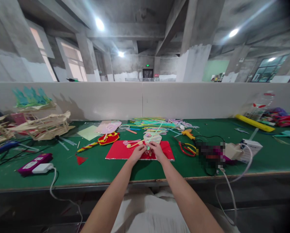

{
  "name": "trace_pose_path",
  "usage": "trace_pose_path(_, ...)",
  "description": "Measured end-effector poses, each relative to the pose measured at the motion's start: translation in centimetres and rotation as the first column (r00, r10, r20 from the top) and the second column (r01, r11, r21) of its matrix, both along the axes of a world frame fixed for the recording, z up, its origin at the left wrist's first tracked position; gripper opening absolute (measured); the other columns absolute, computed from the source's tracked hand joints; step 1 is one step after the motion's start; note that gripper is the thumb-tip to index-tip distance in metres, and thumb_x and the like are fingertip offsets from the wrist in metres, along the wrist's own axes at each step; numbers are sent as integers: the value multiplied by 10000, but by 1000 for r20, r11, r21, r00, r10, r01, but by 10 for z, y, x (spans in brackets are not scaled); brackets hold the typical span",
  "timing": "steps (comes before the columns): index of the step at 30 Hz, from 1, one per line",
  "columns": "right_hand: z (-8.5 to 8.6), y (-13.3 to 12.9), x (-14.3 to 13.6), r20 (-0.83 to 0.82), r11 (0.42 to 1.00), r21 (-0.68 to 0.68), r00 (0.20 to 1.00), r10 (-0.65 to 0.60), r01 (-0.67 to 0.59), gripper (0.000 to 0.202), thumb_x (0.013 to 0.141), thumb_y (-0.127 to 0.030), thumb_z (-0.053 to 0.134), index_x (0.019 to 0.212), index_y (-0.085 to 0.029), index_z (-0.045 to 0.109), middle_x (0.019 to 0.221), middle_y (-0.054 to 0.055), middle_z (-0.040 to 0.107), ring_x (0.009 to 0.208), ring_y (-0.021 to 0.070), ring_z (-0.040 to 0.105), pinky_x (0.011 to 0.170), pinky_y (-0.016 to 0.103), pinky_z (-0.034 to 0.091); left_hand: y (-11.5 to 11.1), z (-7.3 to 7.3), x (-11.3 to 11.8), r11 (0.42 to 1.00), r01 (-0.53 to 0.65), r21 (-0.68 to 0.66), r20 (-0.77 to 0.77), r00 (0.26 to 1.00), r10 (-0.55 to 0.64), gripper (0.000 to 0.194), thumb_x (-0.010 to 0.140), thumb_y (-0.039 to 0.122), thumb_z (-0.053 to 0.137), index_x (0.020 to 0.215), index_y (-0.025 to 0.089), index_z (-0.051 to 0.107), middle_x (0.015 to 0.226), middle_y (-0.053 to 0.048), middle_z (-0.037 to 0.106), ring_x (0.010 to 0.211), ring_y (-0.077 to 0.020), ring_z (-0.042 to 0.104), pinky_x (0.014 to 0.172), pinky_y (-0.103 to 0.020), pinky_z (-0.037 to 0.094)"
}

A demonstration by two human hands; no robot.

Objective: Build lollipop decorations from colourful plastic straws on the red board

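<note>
Both of my hands meet over a red board (118, 152) at the front middle of the green table. My left hand (138, 152) has its fingers closed on a small pale green piece (148, 148). From the right, my right hand (156, 149) pinches the same piece. Just beyond the fingers lies a whitish striped round piece (156, 139). Pink and yellow sticks with round curled ends (132, 144) rest on the board, left of my hands. Details of the green piece are too small to tell.
Colored strips (149, 123) lie behind the board. To the right are red-handled pliers (187, 149), a yellow glue gun (188, 133) and a white box (250, 150). A red and yellow ornament (108, 138), purple power strip (35, 164) and stick model (42, 124) are left.
</note>
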State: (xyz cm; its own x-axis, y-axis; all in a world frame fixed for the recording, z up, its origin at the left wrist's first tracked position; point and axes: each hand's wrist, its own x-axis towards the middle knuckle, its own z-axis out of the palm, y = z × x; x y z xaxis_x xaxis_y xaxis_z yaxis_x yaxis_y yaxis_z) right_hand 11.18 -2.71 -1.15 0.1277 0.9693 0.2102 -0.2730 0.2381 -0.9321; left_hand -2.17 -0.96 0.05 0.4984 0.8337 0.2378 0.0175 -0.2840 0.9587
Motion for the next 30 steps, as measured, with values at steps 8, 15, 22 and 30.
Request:
trace_pose_path(8, -2, 0, 0, 0, 999, -28, 999, 39, -39, 264, 622, -427, 597, 720, -187, 547, 464, -47, 501, 350, 102, 461, 324, 210, 353, 3, -5, 0, 996, 85, 41, -37, 996, -83, 280, 694, 412, 504, 613, 144, 507, 584, 9, 530, 598, -115, 493, 646, -246, 385)
trace_pose_path(15, -2, -1, -1, -18, 999, -40, 1000, 16, -16, 281, 574, -412, 643, 645, -163, 532, 432, -62, 462, 296, 65, 397, 267, 191, 343, 7, -8, -1, 997, -83, 5, 67, 994, 82, 259, 686, 392, 508, 594, 150, 490, 549, 18, 526, 556, -112, 497, 615, -247, 397)
trace_pose_path(22, -2, -1, -1, 21, 998, -52, 999, -29, 30, 306, 568, -433, 638, 607, -143, 547, 437, -49, 483, 289, 59, 390, 261, 194, 340, 6, -8, -1, 992, -112, -52, 111, 987, 117, 284, 667, 419, 522, 605, 144, 501, 554, 15, 544, 544, -114, 507, 595, -247, 403)
trace_pose_path(30, 2, -3, -2, 16, 999, -34, 1000, -9, 10, 314, 589, -461, 611, 634, -163, 521, 448, -45, 505, 320, 81, 432, 275, 196, 350, 7, -10, 2, 993, -26, -114, 132, 990, 41, 316, 683, 447, 504, 647, 133, 529, 560, 6, 550, 568, -117, 513, 637, -254, 401)
